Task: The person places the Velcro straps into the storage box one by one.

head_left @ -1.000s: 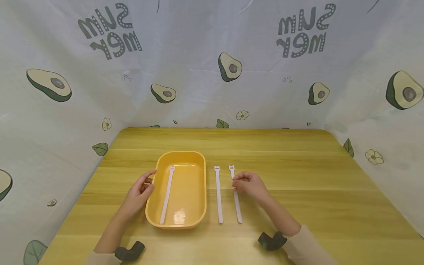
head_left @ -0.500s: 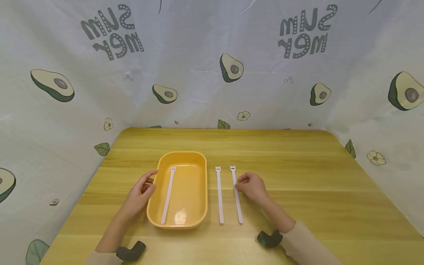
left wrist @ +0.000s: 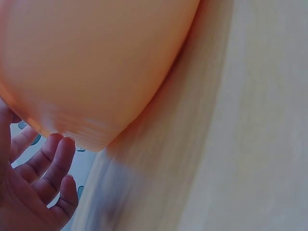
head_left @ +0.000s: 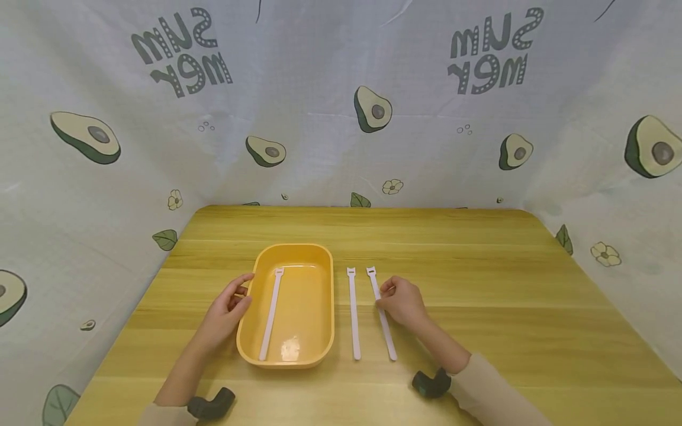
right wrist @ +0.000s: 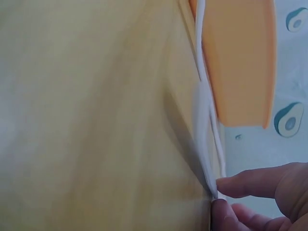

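Note:
My right hand [head_left: 403,302] pinches a white hook-and-loop cable tie [head_left: 388,336] between thumb and index finger. In the right wrist view, this cable tie [right wrist: 201,120] rises off the table and casts a shadow. A second white cable tie [head_left: 354,313] lies straight on the table, just left of it. Inside the yellow tray [head_left: 308,313] another cable tie [head_left: 272,313] lies lengthwise along the left side. My left hand [head_left: 222,316] rests at the tray's left edge, fingers loosely bent. The left wrist view shows its fingertips [left wrist: 67,139] right at the tray's outer wall.
The wood-grain table [head_left: 506,266] extends to the right and behind the tray. A pale curtain [head_left: 319,71] printed with avocados surrounds it at the back and sides. Dark wrist devices sit on the left wrist [head_left: 210,404] and the right wrist [head_left: 431,384].
The pinched cable tie has turned slightly, its slotted head shifting left and its tail end right. My right hand moved a little left in the last half second. The left hand stays at the tray.

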`<act>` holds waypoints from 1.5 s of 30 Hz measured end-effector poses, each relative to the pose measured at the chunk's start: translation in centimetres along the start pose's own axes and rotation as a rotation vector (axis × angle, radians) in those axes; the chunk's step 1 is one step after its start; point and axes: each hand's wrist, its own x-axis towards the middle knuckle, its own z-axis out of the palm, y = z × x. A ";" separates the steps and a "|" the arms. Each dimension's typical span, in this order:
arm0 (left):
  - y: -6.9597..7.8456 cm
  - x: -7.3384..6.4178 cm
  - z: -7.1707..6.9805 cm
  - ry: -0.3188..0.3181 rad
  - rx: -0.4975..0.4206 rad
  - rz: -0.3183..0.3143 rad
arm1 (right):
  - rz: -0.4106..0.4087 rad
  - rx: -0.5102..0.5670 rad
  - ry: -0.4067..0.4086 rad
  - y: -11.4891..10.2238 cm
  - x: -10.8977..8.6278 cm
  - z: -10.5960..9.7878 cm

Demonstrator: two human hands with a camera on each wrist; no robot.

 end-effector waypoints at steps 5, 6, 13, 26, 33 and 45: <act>-0.1 0.0 0.0 0.001 0.002 0.006 | 0.008 -0.008 0.001 0.0 0.0 0.2; -0.1 0.0 0.0 0.002 0.004 0.008 | 0.008 -0.006 0.000 0.0 0.0 0.2; -0.2 0.0 0.0 0.008 0.005 0.014 | 0.013 0.054 -0.002 0.5 0.1 0.4; -0.5 0.0 0.2 0.012 -0.004 0.023 | 0.099 0.358 -0.060 1.1 0.6 -0.8; -0.6 0.0 0.2 0.012 -0.009 0.024 | 0.136 0.461 -0.137 0.1 0.3 -1.7; -0.7 0.1 0.2 0.006 -0.022 0.032 | 0.106 0.596 -0.270 -1.4 -0.4 -1.9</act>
